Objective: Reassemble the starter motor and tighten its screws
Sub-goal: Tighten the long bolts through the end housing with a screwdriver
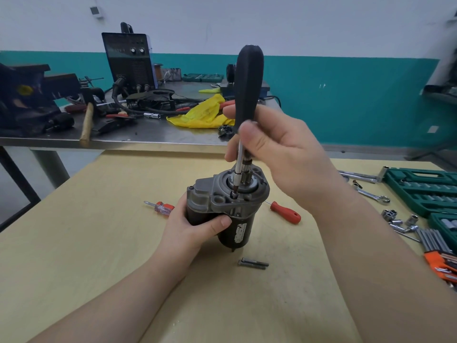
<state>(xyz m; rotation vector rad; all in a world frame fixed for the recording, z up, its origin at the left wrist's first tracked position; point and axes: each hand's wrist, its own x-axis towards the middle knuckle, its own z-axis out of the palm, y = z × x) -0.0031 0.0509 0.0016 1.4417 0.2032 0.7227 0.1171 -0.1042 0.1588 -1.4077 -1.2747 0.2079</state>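
Note:
The starter motor [223, 204] stands upright on the wooden table [99, 243], its grey aluminium end housing on top and its black body below. My left hand [195, 225] grips the black body from the left. My right hand [279, 154] holds a black-handled screwdriver [247, 87] near the base of its handle. The driver stands almost vertical, and its tip sits in a screw [234, 194] on the housing flange. Two loose long bolts [253, 263] lie on the table just in front of the motor.
A red-handled screwdriver [160, 207] lies left of the motor and another red-handled tool [285, 212] right of it. Green socket cases [420, 189], wrenches, loose sockets and hex keys [437, 246] fill the right edge. A cluttered steel bench [148, 134] stands behind.

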